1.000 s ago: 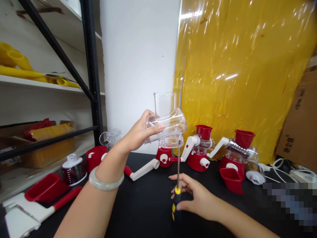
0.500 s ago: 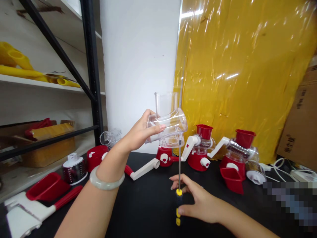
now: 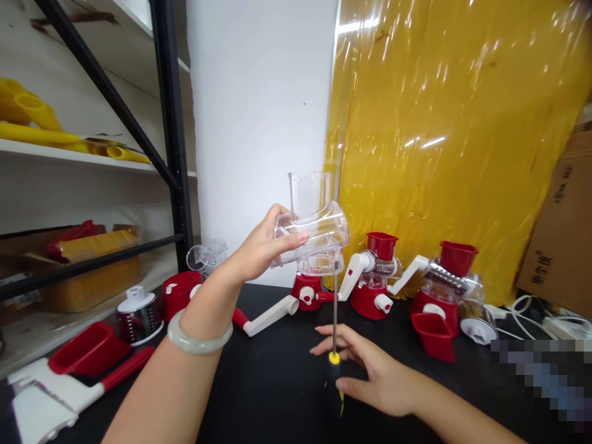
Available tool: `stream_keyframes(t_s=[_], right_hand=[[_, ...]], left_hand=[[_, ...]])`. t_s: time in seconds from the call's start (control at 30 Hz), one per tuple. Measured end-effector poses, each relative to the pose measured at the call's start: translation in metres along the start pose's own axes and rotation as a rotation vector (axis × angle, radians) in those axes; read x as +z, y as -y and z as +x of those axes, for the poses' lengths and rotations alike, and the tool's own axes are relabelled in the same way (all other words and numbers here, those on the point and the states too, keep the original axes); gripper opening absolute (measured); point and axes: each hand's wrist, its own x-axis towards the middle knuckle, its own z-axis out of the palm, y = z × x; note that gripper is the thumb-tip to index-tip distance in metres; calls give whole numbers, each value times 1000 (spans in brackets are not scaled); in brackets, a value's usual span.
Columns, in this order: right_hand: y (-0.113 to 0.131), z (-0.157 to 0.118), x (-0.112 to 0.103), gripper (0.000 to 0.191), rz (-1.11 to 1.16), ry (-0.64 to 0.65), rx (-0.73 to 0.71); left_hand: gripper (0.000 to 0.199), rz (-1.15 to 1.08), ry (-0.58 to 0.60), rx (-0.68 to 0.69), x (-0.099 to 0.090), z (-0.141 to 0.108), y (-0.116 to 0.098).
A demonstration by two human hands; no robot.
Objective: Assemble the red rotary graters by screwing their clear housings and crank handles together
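Raised in front of the wall is a clear plastic grater housing (image 3: 317, 231), its square chute upright. My left hand (image 3: 272, 243) grips it from the left, thumb across the front. A screwdriver (image 3: 334, 364) stands upright below it, its tip up at the underside of the housing's base; the exact contact point is hard to see. My right hand (image 3: 365, 370) is at the dark and yellow handle, thumb against its right side and fingers stretched loosely behind it. The lower handle is blurred.
Assembled red rotary graters (image 3: 372, 296) stand behind on the black table (image 3: 272, 382). At left lie a red hopper (image 3: 90, 348), a drum grater (image 3: 139, 314) and a white crank part (image 3: 46, 394). A black shelf frame (image 3: 169, 123) rises at left; white cables (image 3: 522, 308) lie at right.
The screwdriver handle has turned, with its yellow marks shifted. My right hand's fingers have moved slightly left and its thumb slightly right. My left hand and the housing stay put.
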Motion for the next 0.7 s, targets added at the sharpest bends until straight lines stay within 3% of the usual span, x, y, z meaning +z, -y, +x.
stream_keyframes(t_s=[0.07, 0.23, 0.43, 0.53, 0.63, 0.7], right_hand=[[0, 1, 2, 66, 38, 5, -8], [-3, 3, 5, 74, -67, -176, 105], [3, 0, 0, 73, 33, 1, -2], [1, 2, 4, 65, 47, -27, 81], [1, 4, 5, 83, -63, -138, 177], [3, 2, 2, 94, -81, -104, 173]], left_hand=[[46, -2, 0, 3, 0, 0, 1], [45, -4, 6, 6, -1, -1, 0], [46, -2, 8, 4, -1, -1, 0], [45, -1, 6, 5, -1, -1, 0], [46, -7, 10, 6, -1, -1, -2], [47, -9, 14, 4, -1, -1, -2]])
